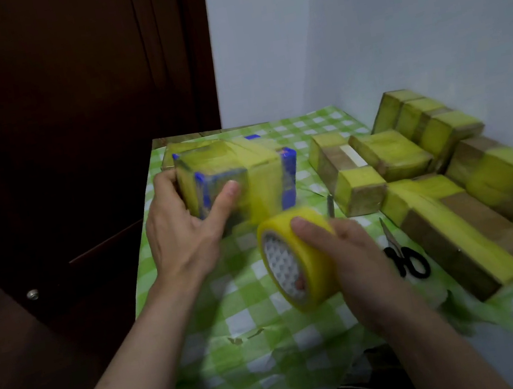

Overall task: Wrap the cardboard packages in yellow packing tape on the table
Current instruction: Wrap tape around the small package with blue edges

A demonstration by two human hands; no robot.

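My left hand (182, 228) grips a box-shaped package (238, 177) with blue edges, partly covered in yellow tape, held just above the green checked tablecloth (246, 319); the thumb lies across its near face. My right hand (351, 253) holds a roll of yellow packing tape (297, 259), thumb on top of the roll. A blurred strip of tape runs from the roll up to the package.
Several taped cardboard packages (445, 181) lie stacked along the right side by the white wall. Black scissors (406, 257) lie beside the roll. A flat taped package (185, 148) sits behind the held one. A dark wooden door stands at left.
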